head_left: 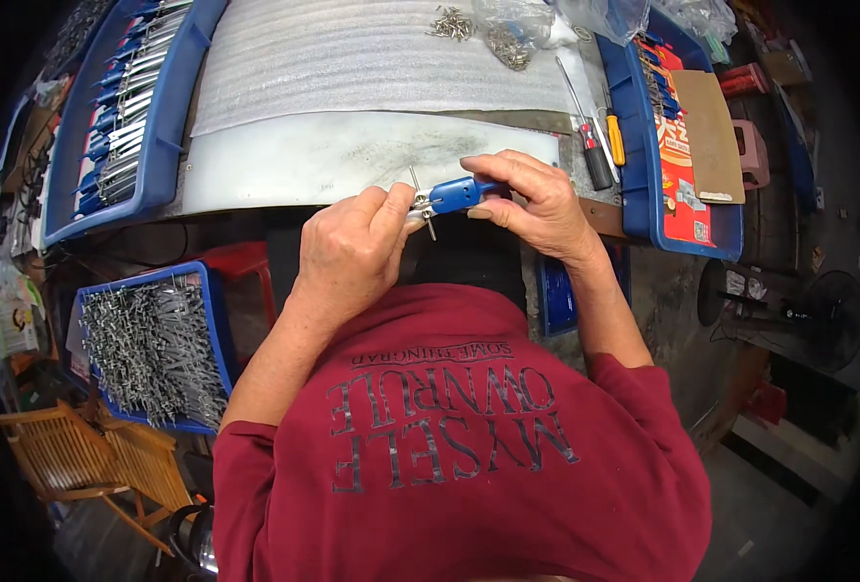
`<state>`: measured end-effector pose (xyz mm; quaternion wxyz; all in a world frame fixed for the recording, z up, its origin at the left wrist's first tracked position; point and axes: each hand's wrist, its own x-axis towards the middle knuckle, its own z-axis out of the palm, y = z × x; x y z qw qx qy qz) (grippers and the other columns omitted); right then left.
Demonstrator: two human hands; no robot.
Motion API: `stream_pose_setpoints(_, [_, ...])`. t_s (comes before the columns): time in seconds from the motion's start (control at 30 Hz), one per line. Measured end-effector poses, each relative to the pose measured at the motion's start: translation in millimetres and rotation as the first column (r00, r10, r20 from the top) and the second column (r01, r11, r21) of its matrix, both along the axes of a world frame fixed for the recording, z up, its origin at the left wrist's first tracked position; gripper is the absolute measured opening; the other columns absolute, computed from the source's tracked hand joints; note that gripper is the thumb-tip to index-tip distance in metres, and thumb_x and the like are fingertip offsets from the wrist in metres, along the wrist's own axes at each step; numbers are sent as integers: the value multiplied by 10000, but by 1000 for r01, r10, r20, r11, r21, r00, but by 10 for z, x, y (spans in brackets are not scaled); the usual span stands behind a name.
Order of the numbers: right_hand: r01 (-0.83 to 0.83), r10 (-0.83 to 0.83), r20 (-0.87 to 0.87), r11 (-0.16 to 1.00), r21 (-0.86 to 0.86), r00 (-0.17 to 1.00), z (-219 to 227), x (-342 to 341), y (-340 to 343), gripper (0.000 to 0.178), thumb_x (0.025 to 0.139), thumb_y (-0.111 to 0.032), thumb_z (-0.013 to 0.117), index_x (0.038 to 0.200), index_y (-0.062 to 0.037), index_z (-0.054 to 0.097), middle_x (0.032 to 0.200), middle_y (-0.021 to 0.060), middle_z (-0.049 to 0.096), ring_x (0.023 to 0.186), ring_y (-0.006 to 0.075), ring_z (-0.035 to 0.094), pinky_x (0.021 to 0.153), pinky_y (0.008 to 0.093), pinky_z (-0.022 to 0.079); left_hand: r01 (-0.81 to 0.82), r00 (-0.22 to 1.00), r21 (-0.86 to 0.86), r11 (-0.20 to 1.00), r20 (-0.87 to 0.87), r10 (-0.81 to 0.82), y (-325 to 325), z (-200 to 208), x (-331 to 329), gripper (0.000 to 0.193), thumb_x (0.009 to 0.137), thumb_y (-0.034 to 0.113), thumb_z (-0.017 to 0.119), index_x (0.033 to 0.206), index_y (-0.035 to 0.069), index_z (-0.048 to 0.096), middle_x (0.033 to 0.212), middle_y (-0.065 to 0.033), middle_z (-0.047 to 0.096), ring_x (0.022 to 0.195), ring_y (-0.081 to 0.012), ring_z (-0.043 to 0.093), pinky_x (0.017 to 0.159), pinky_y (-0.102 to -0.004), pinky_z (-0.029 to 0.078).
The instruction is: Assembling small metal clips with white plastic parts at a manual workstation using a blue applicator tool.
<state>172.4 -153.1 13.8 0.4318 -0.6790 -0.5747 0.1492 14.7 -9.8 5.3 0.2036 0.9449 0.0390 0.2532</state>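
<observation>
Just beyond my lap, at the table's near edge, both hands meet on one piece of hardware. My left hand (350, 241) is closed round its silver metal part (421, 203), most of which the fingers hide. A thin metal rod sticks out crosswise there. At the other end my right hand (539, 202) pinches a blue part with small holes (454, 195) between thumb and fingers. The blue part and the metal part touch end to end; how they join is too small to tell.
A blue tray (163, 160) at left holds rows of blue-and-silver pieces. Below it, another blue bin (219, 330) holds many metal parts. Small screws (452, 24) lie on the foam-covered table. Red-black (595, 155) and yellow (615, 141) screwdrivers lie beside the right-hand tray (643, 184).
</observation>
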Motion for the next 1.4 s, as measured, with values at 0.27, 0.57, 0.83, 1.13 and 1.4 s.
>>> stream_pose_setpoints(0.27, [-7, 8, -16, 1000, 26, 1000, 0, -4, 24, 341, 683, -115, 673, 988, 5, 578, 798, 87, 587, 684, 158, 544, 574, 249, 418, -2, 1000, 5, 1000, -12, 2, 11, -15, 8, 265, 704, 139, 613, 929, 36, 517, 618, -72, 459, 512, -218, 511, 442, -323, 404])
stream_pose_setpoints(0.57, [-74, 73, 78, 997, 9, 994, -20, 52, 44, 276, 693, -80, 648, 947, 11, 591, 722, 83, 587, 630, 171, 554, 549, 259, 427, 14, 1000, -35, 999, -15, -14, 19, -18, 9, 249, 711, 141, 611, 921, 43, 518, 614, -69, 458, 493, -218, 505, 430, -322, 398])
stream_pose_setpoints(0.83, [-23, 18, 85, 998, 64, 996, -27, -6, 54, 267, 701, -88, 643, 945, 10, 592, 742, 90, 598, 643, 182, 566, 562, 267, 437, -24, 1000, -46, 999, -17, 23, -11, -17, -7, 247, 702, 121, 613, 919, 42, 526, 628, -75, 474, 492, -223, 506, 433, -318, 401])
stream_pose_setpoints(1.13, [-44, 42, 51, 998, 47, 998, -33, 28, 67, 266, 678, -94, 653, 928, -30, 590, 702, 86, 572, 622, 212, 552, 549, 289, 436, 0, 1000, -42, 999, -14, -1, 13, -13, -12, 259, 700, 117, 614, 930, 37, 525, 620, -74, 465, 495, -220, 508, 430, -316, 401])
stream_pose_setpoints(1.4, [-34, 33, 73, 999, 17, 997, -46, 52, 59, 274, 707, -59, 628, 970, 5, 586, 784, 92, 593, 660, 166, 561, 577, 249, 437, -11, 1000, -42, 999, -17, 10, 28, -37, 28, 250, 704, 123, 612, 923, 38, 524, 619, -74, 467, 500, -223, 514, 431, -321, 404])
